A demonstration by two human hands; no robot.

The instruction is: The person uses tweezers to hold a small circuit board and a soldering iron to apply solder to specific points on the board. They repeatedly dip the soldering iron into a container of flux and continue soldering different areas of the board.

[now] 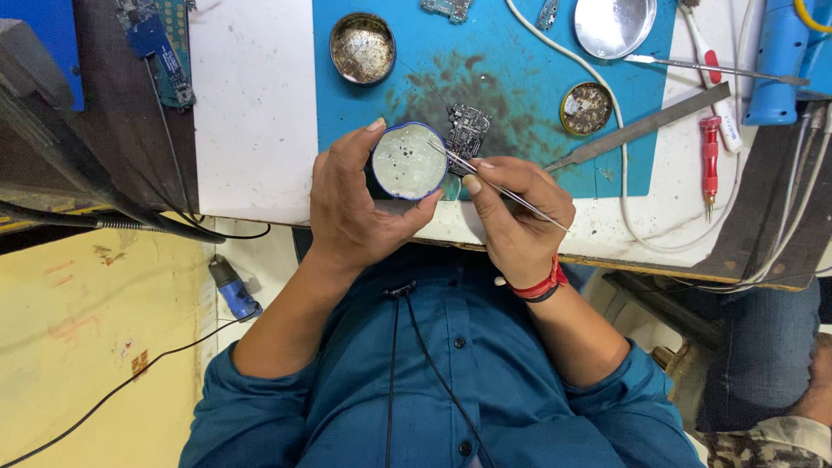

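L hand (351,204) fingers grip blue tin (409,161) w/ pale paste; R hand (517,217) pinches tweezers (498,185).

Left hand (355,204) hides the round tin's (409,161) near wall; metal dish (614,24) at worktop's (256,104) far edge cut off.

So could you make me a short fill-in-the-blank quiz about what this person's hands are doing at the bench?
1. The left hand holds a small round ____ with a blue rim.
2. The right hand grips thin metal ____, whose tips reach over the tin.
3. A small circuit board lies on the ____ mat.
4. The right wrist wears a ____ band.

Missing words: tin; tweezers; blue; red
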